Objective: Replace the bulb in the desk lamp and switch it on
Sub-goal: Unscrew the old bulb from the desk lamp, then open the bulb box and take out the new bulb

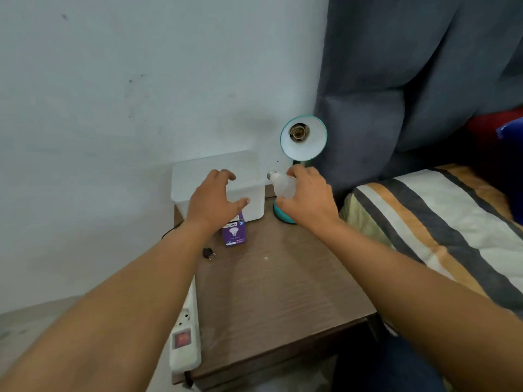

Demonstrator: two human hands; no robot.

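Our right hand (308, 199) grips a white bulb (283, 184) below the teal desk lamp's (303, 137) empty socket, our left hand (212, 200) spread wide over the purple bulb box (234, 232).

table (283, 292): box (234, 233), plug (209, 253), lamp (303, 137), bin (252, 205).

a bedroom: striped bedding (441, 219) beside a wooden nightstand (283, 292), grey curtain (410, 66)

Box (234, 232) text too blurry; lamp base (283, 215) mostly behind right hand (308, 198).
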